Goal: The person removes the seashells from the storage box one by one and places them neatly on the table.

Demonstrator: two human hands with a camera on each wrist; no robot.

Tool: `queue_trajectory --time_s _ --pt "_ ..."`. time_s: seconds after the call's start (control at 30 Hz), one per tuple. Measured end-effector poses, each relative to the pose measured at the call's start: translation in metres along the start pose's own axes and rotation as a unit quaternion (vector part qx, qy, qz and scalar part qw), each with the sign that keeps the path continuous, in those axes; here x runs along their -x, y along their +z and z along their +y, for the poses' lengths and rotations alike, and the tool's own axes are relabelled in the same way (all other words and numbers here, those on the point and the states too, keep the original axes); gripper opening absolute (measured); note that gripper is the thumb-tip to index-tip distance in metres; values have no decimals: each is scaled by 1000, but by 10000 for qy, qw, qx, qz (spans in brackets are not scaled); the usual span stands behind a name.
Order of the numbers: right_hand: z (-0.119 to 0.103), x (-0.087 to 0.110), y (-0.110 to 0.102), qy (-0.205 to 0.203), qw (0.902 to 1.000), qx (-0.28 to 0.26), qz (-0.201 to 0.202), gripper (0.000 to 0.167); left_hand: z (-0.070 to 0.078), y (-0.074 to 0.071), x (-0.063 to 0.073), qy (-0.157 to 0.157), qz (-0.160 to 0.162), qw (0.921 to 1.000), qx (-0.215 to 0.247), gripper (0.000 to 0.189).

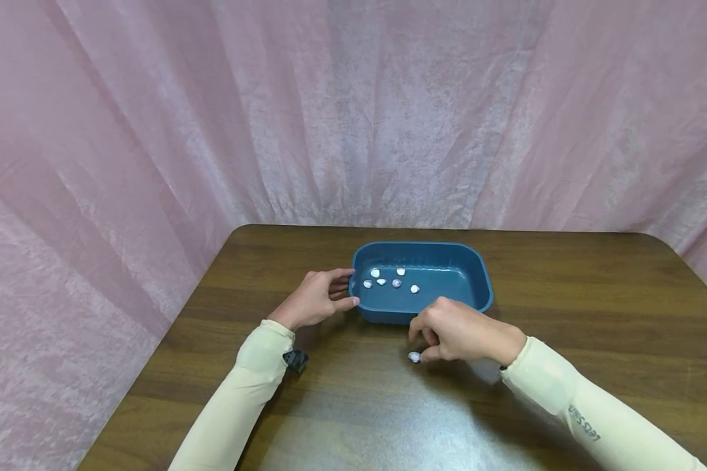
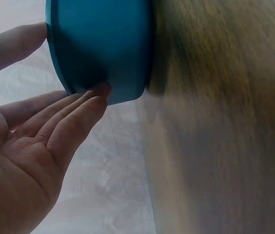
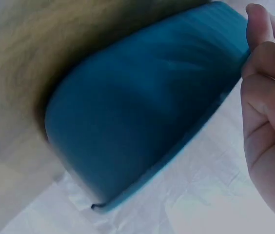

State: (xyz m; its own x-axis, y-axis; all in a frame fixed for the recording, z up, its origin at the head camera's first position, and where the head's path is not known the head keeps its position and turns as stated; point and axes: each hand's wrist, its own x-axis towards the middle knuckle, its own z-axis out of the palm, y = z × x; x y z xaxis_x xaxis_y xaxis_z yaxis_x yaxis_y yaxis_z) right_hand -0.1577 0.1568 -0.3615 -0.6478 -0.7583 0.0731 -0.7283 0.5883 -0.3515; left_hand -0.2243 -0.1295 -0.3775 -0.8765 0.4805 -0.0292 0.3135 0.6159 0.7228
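Note:
A blue plastic basin stands on the table, with several small pale pieces, like shells or pebbles, spread over its floor, mostly in the left half. My left hand rests against the basin's left end. In the left wrist view its thumb is at the rim and its straight fingers lie along the outer wall. In front of the basin, one more small pale piece is on the table. My right hand reaches down over it, thumb tip right beside it and bent index finger above, with a gap between them.
The brown wooden table has rounded far corners. A pink velvet curtain hangs behind it and along the left side. A small black device is worn on the left wrist.

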Motion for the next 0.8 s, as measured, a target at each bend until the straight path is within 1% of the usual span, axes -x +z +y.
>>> queue_trajectory --time_s 0.27,0.5,0.8 --pt "6 -1 -14 -25 9999 148 -82 21 0 0 1 -44 -24 10000 3 65" --pt "14 -8 -32 -62 9990 424 114 9 1 -1 0 -25 -50 10000 40 65" --pt "20 -20 -52 10 9979 624 157 5 0 -1 -1 -30 -52 10000 23 65"
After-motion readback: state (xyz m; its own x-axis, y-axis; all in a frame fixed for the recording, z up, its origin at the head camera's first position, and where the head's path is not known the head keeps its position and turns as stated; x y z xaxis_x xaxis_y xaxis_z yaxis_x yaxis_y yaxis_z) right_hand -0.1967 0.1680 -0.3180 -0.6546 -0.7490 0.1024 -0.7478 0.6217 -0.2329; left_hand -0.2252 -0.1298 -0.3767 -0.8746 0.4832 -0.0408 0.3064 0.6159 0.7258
